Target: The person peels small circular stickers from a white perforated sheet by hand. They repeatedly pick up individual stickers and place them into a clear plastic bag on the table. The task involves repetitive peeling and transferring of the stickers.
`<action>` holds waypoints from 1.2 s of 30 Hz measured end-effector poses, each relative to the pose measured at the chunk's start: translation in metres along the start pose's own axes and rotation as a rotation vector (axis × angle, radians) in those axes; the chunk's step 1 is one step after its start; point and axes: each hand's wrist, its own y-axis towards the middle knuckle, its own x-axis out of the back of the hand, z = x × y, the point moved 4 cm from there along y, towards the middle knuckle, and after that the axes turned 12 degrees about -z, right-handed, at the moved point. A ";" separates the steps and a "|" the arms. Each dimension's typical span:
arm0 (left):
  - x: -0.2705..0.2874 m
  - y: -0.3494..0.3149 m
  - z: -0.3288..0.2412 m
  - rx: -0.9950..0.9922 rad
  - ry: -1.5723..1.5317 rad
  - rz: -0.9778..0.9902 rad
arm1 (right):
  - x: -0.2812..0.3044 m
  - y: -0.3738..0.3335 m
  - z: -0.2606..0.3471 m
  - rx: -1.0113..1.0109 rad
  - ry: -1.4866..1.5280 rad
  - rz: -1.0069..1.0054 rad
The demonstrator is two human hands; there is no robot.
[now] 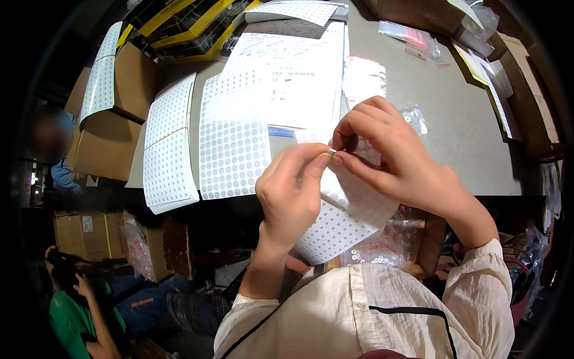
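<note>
My left hand (293,191) and my right hand (388,155) meet over the table edge, fingertips pinched together on a tiny white round piece (331,152). Under both hands lies a curled white sheet of small round dot stickers (335,230), which hangs off the table toward my lap. Whether the left hand also grips that sheet is hidden. In my lap sits a clear plastic bag of small white rings (373,254).
More dot-sticker sheets (230,146) (167,149) lie on the grey table (442,119), with printed paper (287,66) and small clear bags (415,116). Cardboard boxes (110,137) stand at left. A person in a green shirt (75,320) sits at the lower left.
</note>
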 end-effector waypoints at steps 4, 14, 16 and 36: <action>0.000 0.000 0.002 0.009 -0.053 -0.002 | 0.002 0.000 -0.001 -0.002 0.024 -0.007; 0.000 0.001 -0.001 0.041 -0.066 -0.057 | 0.003 -0.004 0.014 0.155 -0.064 -0.120; 0.001 0.002 0.001 0.062 -0.110 -0.061 | 0.000 -0.006 0.017 0.220 -0.079 -0.150; 0.001 0.001 -0.001 0.087 -0.063 -0.080 | 0.091 -0.037 -0.078 -0.081 -0.107 0.106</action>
